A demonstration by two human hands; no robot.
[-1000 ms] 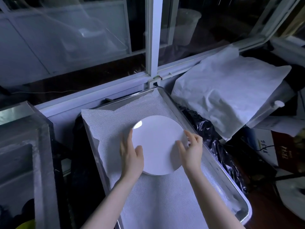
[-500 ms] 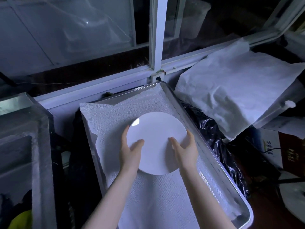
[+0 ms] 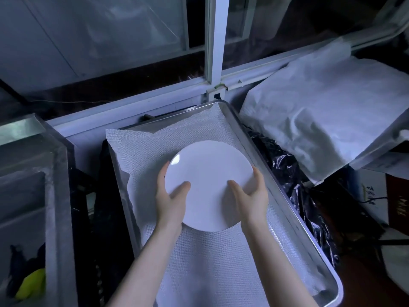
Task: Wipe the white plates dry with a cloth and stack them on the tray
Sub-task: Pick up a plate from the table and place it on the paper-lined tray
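1. Fingers (image 3: 162, 176) of both hands are curled round the rim of the round white plate (image 3: 210, 180). The left hand (image 3: 170, 202) grips its left edge and the right hand (image 3: 250, 200) its right edge. Each thumb lies on the upper face, with the other fingers wrapped round the rim.
2. We locate the plate over the far half of the rectangular metal tray (image 3: 285, 213), above the white mesh liner (image 3: 199, 262) that covers the tray floor. A shadow lies under the near edge, so we judge that edge to be raised. Whether the far edge touches the liner cannot be told.
3. No other plate shows on the tray, and neither hand holds a drying cloth. We judge the step in hand to be the setting-down of a wiped plate as the base of the stack.
4. For the next move we advise lowering the plate level until it sits flat on the liner. We would then slide the fingers out from under the rim one side at a time, so that the plate neither drops nor skids.
5. We advise keeping the plate inside the tray wall: the black plastic film (image 3: 283, 165) and the crumpled white sheet (image 3: 321, 118) lie just beside the right rim.
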